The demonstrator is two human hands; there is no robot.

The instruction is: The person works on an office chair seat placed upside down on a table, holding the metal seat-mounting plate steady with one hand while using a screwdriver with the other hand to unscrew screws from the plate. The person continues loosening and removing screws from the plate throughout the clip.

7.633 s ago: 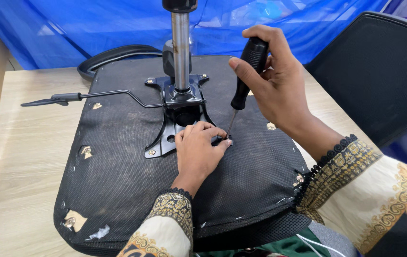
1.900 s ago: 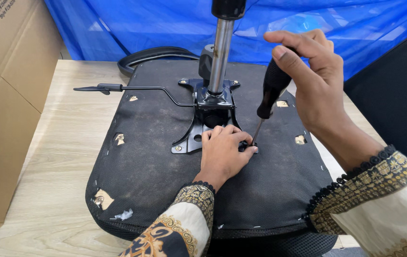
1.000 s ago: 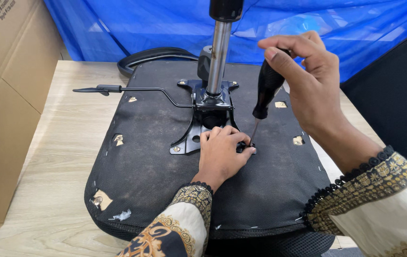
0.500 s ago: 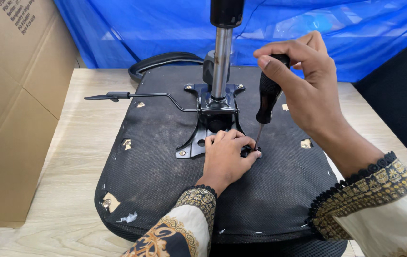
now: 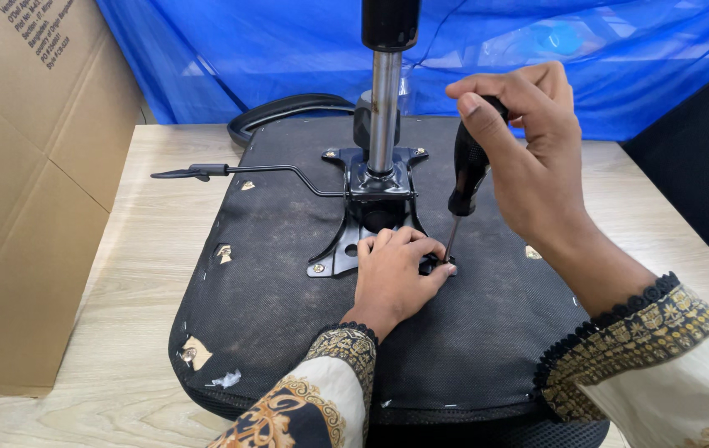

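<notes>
My right hand (image 5: 528, 158) clenches the black-handled screwdriver (image 5: 464, 187) upright; my left hand (image 5: 392, 278) pinches its tip against the chair seat's metal bracket (image 5: 342, 249).

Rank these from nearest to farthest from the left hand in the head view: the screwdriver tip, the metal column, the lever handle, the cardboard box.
1. Screwdriver tip: right at the fingertips of the left hand, on its right.
2. Metal column: upright just behind the hand, at the seat's middle.
3. Lever handle: out to the left, over the table.
4. Cardboard box: far left edge.
</notes>
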